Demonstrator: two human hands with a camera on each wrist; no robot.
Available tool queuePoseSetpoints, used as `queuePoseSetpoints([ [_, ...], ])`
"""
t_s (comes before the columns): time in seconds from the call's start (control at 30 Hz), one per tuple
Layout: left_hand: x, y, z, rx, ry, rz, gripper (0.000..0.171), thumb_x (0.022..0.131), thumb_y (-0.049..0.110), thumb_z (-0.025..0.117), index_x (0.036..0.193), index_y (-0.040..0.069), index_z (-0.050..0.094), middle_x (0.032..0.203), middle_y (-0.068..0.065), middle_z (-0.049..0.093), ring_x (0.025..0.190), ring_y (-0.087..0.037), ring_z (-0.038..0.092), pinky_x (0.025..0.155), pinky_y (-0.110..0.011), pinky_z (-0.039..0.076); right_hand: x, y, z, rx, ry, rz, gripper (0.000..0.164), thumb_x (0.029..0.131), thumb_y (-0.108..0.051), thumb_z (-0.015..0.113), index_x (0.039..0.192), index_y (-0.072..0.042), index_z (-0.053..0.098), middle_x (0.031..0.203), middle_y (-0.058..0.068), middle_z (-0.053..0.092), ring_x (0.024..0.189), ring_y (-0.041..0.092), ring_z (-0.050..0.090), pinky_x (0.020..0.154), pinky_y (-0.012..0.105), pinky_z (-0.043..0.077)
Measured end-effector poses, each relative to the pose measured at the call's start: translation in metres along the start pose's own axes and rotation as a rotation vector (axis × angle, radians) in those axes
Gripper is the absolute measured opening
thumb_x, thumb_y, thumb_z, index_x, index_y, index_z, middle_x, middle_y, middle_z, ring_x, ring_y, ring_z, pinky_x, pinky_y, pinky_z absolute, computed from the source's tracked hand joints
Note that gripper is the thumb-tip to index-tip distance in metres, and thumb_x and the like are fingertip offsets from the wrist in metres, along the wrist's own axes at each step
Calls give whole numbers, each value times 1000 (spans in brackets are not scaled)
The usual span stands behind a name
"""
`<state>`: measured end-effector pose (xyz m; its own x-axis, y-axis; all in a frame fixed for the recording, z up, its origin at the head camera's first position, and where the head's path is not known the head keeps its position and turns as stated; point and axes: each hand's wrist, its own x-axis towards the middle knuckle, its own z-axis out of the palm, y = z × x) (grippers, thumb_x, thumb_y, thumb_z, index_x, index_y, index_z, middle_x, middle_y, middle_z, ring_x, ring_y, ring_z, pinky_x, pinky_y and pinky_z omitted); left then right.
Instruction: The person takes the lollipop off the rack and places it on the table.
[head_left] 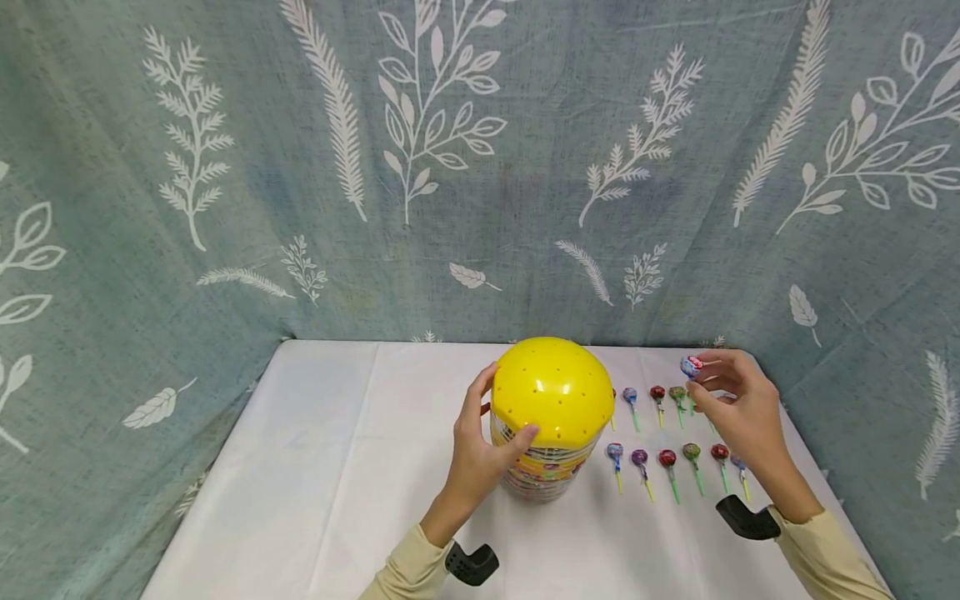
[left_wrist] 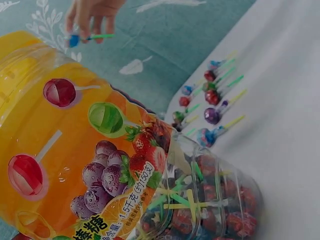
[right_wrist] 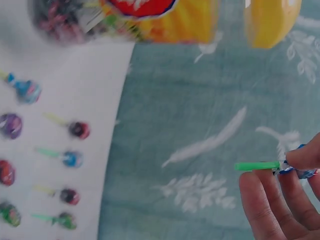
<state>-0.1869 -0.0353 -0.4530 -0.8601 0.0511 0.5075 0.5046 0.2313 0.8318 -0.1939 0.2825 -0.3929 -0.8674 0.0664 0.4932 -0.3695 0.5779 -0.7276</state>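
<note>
My left hand (head_left: 480,454) grips a clear plastic candy jar (head_left: 543,483) at its yellow domed lid (head_left: 555,387), thumb across the front and fingers along the left side. Orange wrap with fruit and lollipop pictures covers the jar's upper part; wrapped lollipops (left_wrist: 235,200) show through its lower wall. To the right, above the table's far right part, my right hand (head_left: 738,404) pinches a lollipop (head_left: 691,367) in a blue and red wrapper. Its green stick (right_wrist: 257,166) points out past the fingers in the right wrist view.
Right of the jar, several lollipops lie on the white table (head_left: 360,467) in two rows; a blue one (head_left: 615,452) begins the near row and a red one (head_left: 657,392) lies in the far row. A leaf-patterned grey-green curtain (head_left: 525,275) borders the table.
</note>
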Motion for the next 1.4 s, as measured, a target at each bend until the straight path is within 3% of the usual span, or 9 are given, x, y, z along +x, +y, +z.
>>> queuePoseSetpoints([
  [0.23,0,-1,-1,-4,5,6,79,80,44,68,146,22,31,141,6,41,128,-17,39,92,-52,39,-6,27,-11,-68,11,36,36,78,9,68,112,0,57,83,9,60,63,2,58,52,17,49],
  [0.5,-1,-1,-1,-4,2,-2,80,79,45,68,146,23,31,141,7,41,127,-16,40,93,-49,39,-11,62,-22,-180,-7,177,34,82,2,66,114,1,54,87,15,60,63,-5,55,48,19,49],
  [0.9,0,-2,0,-5,2,15,80,80,49,66,146,23,30,141,6,42,127,-17,40,92,-51,39,-21,107,-32,-257,-9,253,33,81,2,66,112,5,54,85,21,60,59,-4,50,46,17,46],
  [0.97,0,-2,0,-6,3,16,80,80,49,66,146,22,30,141,6,41,127,-17,40,91,-51,39,-23,124,-33,-258,2,252,33,80,1,67,111,4,55,84,21,60,59,0,52,45,19,46],
  [1.1,0,-1,0,-11,3,16,80,80,48,67,146,23,30,141,6,41,127,-17,40,91,-52,39,-29,189,-34,-300,31,263,34,80,-5,68,112,-2,55,84,14,60,62,5,52,41,29,45],
  [1.23,1,-1,-1,-11,3,13,81,80,48,67,146,23,29,141,6,41,127,-17,40,92,-51,39,-38,252,-34,-406,59,269,35,79,-10,69,112,-6,56,83,11,61,62,6,52,42,26,43],
  [1.3,0,-1,-1,-7,3,11,81,80,48,67,146,23,29,141,6,41,127,-17,41,93,-50,39,-41,261,-36,-425,66,270,35,78,-9,69,110,-3,57,82,13,62,62,10,54,45,25,41],
  [1.4,0,-2,-1,0,1,10,81,80,49,67,146,23,29,141,6,41,127,-16,41,93,-49,39,-45,246,-36,-451,44,310,33,77,-7,69,107,0,56,79,16,62,61,18,56,50,27,40],
])
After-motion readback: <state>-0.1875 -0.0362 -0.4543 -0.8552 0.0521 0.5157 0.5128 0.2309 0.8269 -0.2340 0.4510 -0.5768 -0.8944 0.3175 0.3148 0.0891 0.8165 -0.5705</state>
